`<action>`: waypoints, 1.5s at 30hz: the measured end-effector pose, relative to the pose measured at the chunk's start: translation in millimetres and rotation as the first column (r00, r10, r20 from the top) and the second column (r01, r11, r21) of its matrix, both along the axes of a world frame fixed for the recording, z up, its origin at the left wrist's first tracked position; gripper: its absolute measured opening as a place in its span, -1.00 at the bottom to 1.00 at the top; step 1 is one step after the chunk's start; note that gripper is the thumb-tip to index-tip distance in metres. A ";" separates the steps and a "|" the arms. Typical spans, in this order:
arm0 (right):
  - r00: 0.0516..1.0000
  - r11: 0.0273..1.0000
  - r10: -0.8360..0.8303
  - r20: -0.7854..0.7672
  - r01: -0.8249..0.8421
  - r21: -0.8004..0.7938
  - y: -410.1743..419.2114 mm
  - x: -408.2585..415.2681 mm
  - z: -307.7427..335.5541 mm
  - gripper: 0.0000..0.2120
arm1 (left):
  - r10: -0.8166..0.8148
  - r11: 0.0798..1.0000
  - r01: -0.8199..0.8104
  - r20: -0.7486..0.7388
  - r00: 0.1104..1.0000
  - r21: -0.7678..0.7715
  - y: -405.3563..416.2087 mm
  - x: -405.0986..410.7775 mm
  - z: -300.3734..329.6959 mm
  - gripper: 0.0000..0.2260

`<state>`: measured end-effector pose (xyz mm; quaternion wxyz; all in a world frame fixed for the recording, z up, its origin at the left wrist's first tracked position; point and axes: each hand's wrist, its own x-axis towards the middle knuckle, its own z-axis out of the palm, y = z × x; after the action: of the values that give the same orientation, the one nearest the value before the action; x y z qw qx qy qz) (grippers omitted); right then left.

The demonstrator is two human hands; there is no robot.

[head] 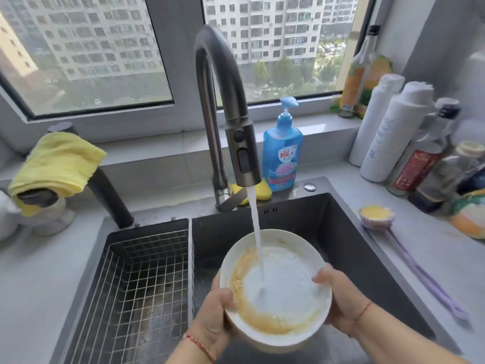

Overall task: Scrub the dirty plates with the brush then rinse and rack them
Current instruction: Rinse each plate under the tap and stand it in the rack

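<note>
The white plate (275, 287), ringed with yellow-brown residue, is held over the sink (315, 219) under the tap's stream (256, 232), the left hand (212, 321) and right hand (341, 303) each clasping its rim. Filling with water and slick, it could tip or slip from the wet fingers. The brush (409, 261) lies apart on the worktop (425, 248), so reaching it leaves one hand carrying the load.

A white plate (275, 287) smeared tan is showing beside a blue soap bottle (283, 153), a yellow cloth (56, 164), a lilac brush (409, 258) and a grey counter (433, 248).
</note>
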<state>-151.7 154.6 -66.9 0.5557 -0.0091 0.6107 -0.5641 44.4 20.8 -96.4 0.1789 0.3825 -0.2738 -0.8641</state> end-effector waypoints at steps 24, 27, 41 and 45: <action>0.947 0.953 0.218 0.234 -0.259 0.158 -26.5 -47.3 -115.2 -0.61 | 0.064 0.984 -0.110 0.300 0.952 0.141 10.1 -24.9 -79.1 -0.62; 0.941 0.950 0.229 0.248 -0.272 0.154 -24.7 -43.6 -126.5 -0.46 | 0.058 0.984 -0.109 0.324 0.944 0.139 8.5 -23.4 -86.5 -0.51; 0.956 0.927 0.293 0.004 -0.284 0.246 -33.8 -34.5 -106.4 -0.79 | 0.051 0.988 -0.111 0.448 0.893 0.109 7.9 -24.8 -69.8 -0.61; 0.798 0.895 0.377 -0.471 -0.182 0.407 -36.3 -32.6 -97.8 -0.81 | 0.127 0.989 -0.051 0.636 0.761 -0.137 5.7 -23.6 -89.7 -0.56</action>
<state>-184.3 118.2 -164.7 0.4330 -0.1617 0.8215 -0.3340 20.8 26.4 -186.1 0.1363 0.6570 -0.3475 -0.6550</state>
